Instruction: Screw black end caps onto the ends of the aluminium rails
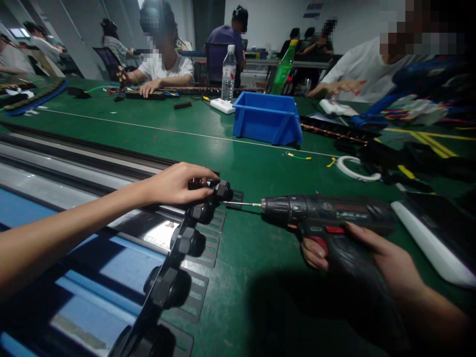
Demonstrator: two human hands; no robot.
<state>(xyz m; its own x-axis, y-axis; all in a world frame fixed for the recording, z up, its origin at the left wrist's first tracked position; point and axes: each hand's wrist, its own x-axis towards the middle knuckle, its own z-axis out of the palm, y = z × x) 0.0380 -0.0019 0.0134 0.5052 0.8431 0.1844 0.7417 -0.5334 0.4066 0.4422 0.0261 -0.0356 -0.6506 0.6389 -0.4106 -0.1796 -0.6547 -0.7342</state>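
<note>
My left hand [178, 183] reaches across from the left, its thumb and forefinger closed around the far end of a row of black cable glands [222, 190]. These glands sit along the edge of a long panel assembly [111, 250], with slotted plates [193, 292] beside them. A cordless drill [297, 210] is gripped in my right hand [396, 263], a finger at its red trigger. Its thin bit [243, 204] points left, with the tip beside the far gland. Whether the tip touches anything is hard to tell.
A blue bin [266, 119] stands on the green table [230, 317], with a clear bottle [228, 74] and green bottle [284, 69] behind. On the right lie a white ring [357, 168], wires and a white-edged device [435, 243]. Several people sit around.
</note>
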